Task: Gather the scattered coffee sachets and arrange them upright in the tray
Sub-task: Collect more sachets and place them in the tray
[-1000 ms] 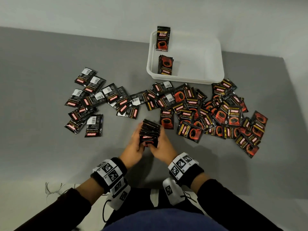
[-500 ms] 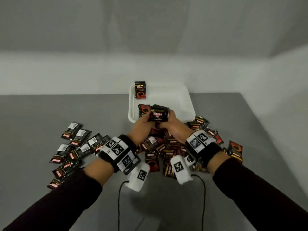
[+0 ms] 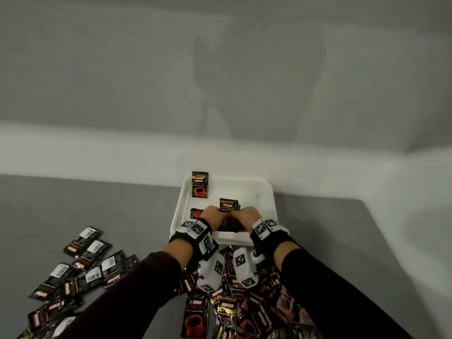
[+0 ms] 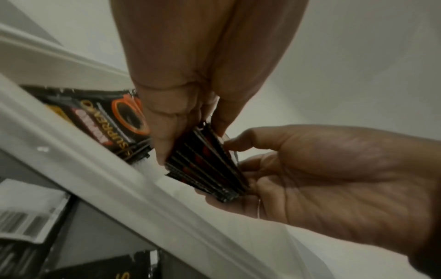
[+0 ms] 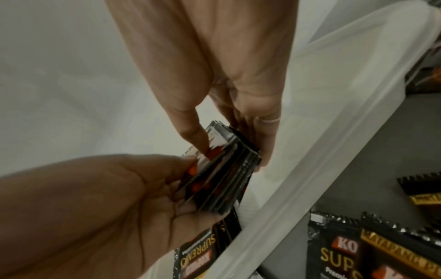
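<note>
Over the near half of a white tray [image 3: 265, 192], two bare hands hold one bundle of coffee sachets [image 3: 228, 205] between them, standing on edge. The left hand [image 3: 209, 214] curls its fingers and thumb round the bundle's left side; the right hand [image 3: 248, 216] pinches the right side the same way. In the wrist views the sachets fan slightly apart at their lower edges, just above the tray floor. One sachet [image 3: 200, 184] leans upright against the far left wall, and another [image 3: 195, 212] lies tilted beside the left hand. Many loose sachets [image 3: 83, 265] remain scattered on the grey table [image 3: 97, 204], near and to the left. If the grip loosens too early, the fanned bundle could probably splay and topple flat, since nothing braces it on its far side.
</note>
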`<move>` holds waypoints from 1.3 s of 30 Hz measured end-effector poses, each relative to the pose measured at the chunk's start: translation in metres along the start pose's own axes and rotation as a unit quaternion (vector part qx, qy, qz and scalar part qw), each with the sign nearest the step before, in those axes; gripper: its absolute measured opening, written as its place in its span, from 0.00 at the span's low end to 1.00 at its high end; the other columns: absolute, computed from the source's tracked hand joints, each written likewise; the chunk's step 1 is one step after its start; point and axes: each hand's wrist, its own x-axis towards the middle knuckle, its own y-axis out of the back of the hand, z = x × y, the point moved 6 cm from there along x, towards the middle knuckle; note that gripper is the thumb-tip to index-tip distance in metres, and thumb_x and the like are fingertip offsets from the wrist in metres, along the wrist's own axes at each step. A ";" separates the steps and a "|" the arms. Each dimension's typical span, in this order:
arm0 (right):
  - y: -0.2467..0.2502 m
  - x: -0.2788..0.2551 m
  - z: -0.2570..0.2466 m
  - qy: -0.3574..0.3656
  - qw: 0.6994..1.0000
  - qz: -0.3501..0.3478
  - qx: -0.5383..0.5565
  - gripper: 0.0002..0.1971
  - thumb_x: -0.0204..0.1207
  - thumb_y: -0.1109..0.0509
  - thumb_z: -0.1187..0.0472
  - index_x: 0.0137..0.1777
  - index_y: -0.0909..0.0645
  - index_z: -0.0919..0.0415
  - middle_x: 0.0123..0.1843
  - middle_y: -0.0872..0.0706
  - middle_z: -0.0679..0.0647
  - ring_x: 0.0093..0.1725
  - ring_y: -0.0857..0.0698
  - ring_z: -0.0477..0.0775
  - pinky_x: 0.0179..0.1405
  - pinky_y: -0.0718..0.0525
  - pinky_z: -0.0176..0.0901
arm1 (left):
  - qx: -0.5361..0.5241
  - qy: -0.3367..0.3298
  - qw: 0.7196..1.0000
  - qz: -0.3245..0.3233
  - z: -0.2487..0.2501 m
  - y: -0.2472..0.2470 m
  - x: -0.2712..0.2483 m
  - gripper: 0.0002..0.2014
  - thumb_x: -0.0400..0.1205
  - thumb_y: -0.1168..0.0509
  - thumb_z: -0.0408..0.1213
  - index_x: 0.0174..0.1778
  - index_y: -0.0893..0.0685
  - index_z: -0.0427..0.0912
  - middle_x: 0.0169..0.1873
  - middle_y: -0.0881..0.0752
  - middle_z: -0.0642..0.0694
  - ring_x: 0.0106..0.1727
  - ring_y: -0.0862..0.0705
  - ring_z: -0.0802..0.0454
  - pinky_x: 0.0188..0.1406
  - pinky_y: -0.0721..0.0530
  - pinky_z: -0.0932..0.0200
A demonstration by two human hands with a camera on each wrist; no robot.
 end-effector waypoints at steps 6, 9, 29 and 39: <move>-0.006 0.015 0.011 -0.009 0.998 -0.011 -0.064 0.14 0.77 0.34 0.57 0.34 0.24 0.65 0.38 0.19 0.58 0.43 0.22 0.53 0.22 0.32 0.32 | 0.049 0.010 0.999 0.020 -0.013 -0.015 0.010 0.16 0.83 0.44 0.35 0.58 0.18 0.27 0.27 0.29 0.50 0.60 0.18 0.35 0.57 0.21 0.51; -0.012 0.018 0.015 -0.008 0.994 -0.026 -0.101 0.16 0.77 0.33 0.56 0.33 0.23 0.66 0.39 0.17 0.60 0.43 0.22 0.54 0.26 0.30 0.35 | 0.052 0.024 0.998 0.019 -0.022 -0.017 0.010 0.16 0.84 0.45 0.36 0.59 0.20 0.28 0.35 0.19 0.44 0.61 0.19 0.36 0.56 0.22 0.54; -0.016 0.005 0.020 0.001 0.979 -0.063 -0.194 0.18 0.77 0.33 0.58 0.27 0.32 0.59 0.28 0.29 0.52 0.27 0.29 0.46 0.22 0.35 0.33 | 0.119 -0.005 0.993 -0.009 -0.025 -0.018 0.001 0.14 0.83 0.40 0.35 0.57 0.19 0.27 0.55 0.15 0.32 0.58 0.17 0.40 0.56 0.21 0.53; -0.026 -0.003 0.012 0.038 0.975 -0.062 -0.211 0.12 0.80 0.36 0.61 0.38 0.20 0.67 0.55 0.16 0.69 0.60 0.18 0.65 0.48 0.21 0.44 | 0.152 -0.025 0.988 -0.025 -0.020 -0.018 -0.006 0.13 0.83 0.45 0.29 0.55 0.20 0.26 0.56 0.16 0.31 0.58 0.18 0.38 0.56 0.22 0.53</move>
